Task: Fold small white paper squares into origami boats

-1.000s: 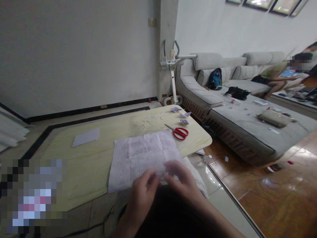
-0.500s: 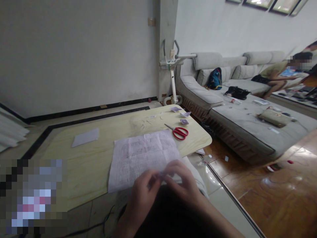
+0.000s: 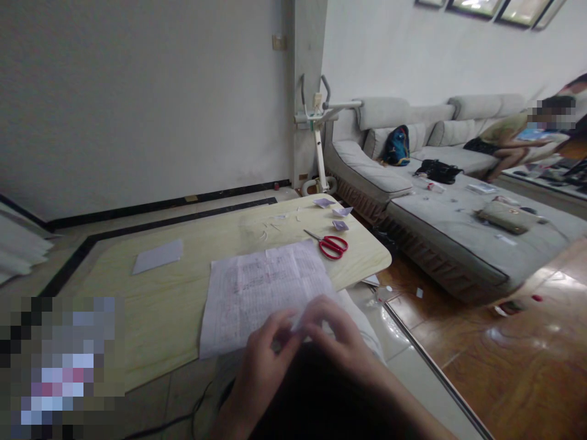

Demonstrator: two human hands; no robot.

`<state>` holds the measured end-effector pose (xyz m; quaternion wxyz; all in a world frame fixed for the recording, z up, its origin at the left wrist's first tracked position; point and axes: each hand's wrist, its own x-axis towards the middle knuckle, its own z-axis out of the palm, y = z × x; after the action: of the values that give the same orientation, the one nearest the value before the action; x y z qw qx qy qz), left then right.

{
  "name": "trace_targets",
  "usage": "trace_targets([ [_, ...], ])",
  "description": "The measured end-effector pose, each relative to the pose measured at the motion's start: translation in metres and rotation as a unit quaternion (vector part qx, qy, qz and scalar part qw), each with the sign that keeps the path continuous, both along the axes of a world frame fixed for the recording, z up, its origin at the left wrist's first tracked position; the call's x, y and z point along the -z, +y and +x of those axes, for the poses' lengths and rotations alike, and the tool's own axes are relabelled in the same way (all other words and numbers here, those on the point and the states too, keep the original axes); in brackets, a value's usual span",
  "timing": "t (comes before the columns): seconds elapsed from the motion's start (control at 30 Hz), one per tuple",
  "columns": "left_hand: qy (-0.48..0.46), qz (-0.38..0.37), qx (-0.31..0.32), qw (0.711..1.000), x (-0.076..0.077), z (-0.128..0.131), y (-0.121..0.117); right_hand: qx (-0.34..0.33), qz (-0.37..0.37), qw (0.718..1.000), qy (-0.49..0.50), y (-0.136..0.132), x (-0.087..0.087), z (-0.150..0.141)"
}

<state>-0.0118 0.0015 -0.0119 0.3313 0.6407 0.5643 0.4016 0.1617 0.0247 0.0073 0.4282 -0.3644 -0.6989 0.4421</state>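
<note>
My left hand and my right hand meet over the near edge of the table. Between their fingertips is a small piece of whitish paper, pinched from both sides and mostly hidden by the fingers. Just beyond them lies a large creased printed sheet. Red-handled scissors rest past its far right corner, blades pointing left. Small folded paper pieces sit at the table's far right end.
The pale wooden table carries a blank paper on the left and thin paper scraps farther back. A grey sofa holding bags stands right, with a person seated there. A cable runs along the floor.
The fingers have shifted slightly around the small paper, and a bit more of its whitish surface shows. Scissors and sheets on the table stay where they were.
</note>
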Motion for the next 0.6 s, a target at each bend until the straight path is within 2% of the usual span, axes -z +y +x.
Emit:
trace_targets([
  [0.17,0.002,0.022,0.045,0.999,-0.0058,0.0011,-0.0015,0.001,-0.04,0.999,0.004,0.0012,0.0,0.0008],
  [0.6,-0.014,0.004,0.049,0.999,-0.0093,0.0002,-0.001,-0.039,-0.081,0.994,0.068,0.0034,-0.0014,0.004],
])
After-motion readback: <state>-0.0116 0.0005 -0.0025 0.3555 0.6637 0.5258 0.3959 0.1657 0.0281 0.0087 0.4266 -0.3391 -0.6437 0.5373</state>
